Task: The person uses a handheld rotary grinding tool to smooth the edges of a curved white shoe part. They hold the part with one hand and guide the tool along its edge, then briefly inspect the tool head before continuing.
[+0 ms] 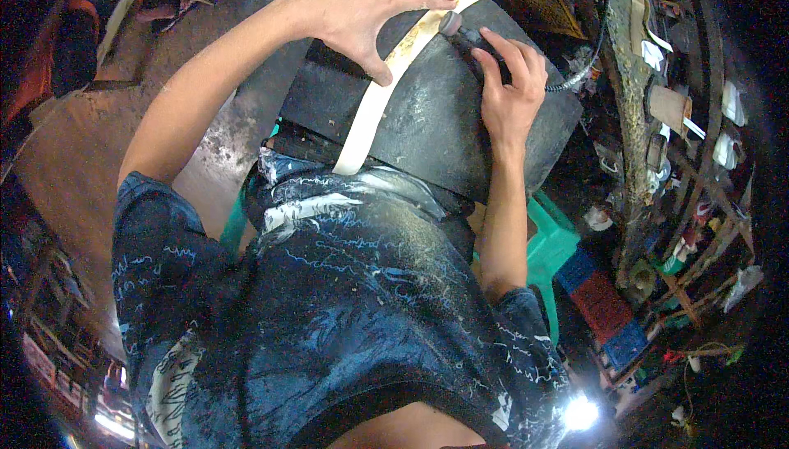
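Note:
A long, pale, slightly curved strip (pixel 362 124) lies slantwise across a dark board (pixel 411 120) in front of my waist. Its far end has brownish, rough patches, and what it is made of I cannot tell. My left hand (pixel 362 13) spreads over it, the thumb pressing low on the strip and the fingertips higher up, holding it down. My right hand (pixel 514 83) grips a black rotary tool (pixel 468 36) between thumb and fingers. The tool's small round head (pixel 449 23) is at the strip's right edge, near the far end.
A ribbed cable (pixel 571 81) runs from beside my right hand up to the right. Green plastic (pixel 546 239) shows below the board, beside a blue and red mat (pixel 600 305). Wooden beams (pixel 633 161) and scraps fill the right side. A curved pale piece (pixel 136 5) lies far left.

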Demonstrator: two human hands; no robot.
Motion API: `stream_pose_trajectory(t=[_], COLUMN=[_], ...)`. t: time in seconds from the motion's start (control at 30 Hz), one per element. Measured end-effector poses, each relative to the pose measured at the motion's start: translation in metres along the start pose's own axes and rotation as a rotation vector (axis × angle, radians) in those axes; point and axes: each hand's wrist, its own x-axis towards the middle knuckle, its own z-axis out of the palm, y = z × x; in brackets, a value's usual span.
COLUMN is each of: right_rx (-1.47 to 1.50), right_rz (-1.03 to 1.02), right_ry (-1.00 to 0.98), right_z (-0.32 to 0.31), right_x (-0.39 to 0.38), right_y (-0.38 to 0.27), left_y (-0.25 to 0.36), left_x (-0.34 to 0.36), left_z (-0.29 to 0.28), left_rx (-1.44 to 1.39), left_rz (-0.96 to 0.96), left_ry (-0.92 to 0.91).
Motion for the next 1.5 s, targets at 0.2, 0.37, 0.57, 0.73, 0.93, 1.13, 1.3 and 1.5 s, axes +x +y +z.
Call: stream_pose_trajectory(t=[0.2, 0.37, 0.57, 0.73, 0.93, 1.13, 1.3, 1.5], right_rx=[-0.01, 0.01, 0.037, 0.047, 0.049, 0.044, 0.079, 0.128], right_rz=[-0.025, -0.029, 0.02, 0.027, -0.005, -0.011, -0.047, -0.081], right_ry=[-0.064, -0.104, -0.083, -0.018, -0.125, -0.124, -0.157, -0.178], right_z=[-0.003, -0.007, -0.01, -0.002, -0.008, -0.008, -0.007, -0.005], right_x=[0.0, -0.004, -0.009, -0.004, -0.009, -0.008, -0.014, -0.018], right_y=[-0.005, -0.011, -0.01, -0.002, -0.008, -0.013, -0.013, -0.01], left_y=[-0.001, -0.002, -0.003, -0.006, -0.002, -0.002, -0.005, -0.008], left_x=[-0.001, -0.001, -0.001, 0.0, 0.0, 0.001, 0.0, 0.001], left_z=[0.004, 0.003, 0.004, 0.003, -0.001, -0.002, 0.002, 0.005], left_rx=[0.021, -0.019, -0.026, -0.043, -0.033, -0.067, -0.028, -0.023], left_rz=[0.002, -0.012, 0.002, 0.01, 0.013, 0.004, 0.028, 0.048], left_ry=[0.01, -0.007, 0.006, -0.036, -0.024, -0.054, -0.031, -0.045])
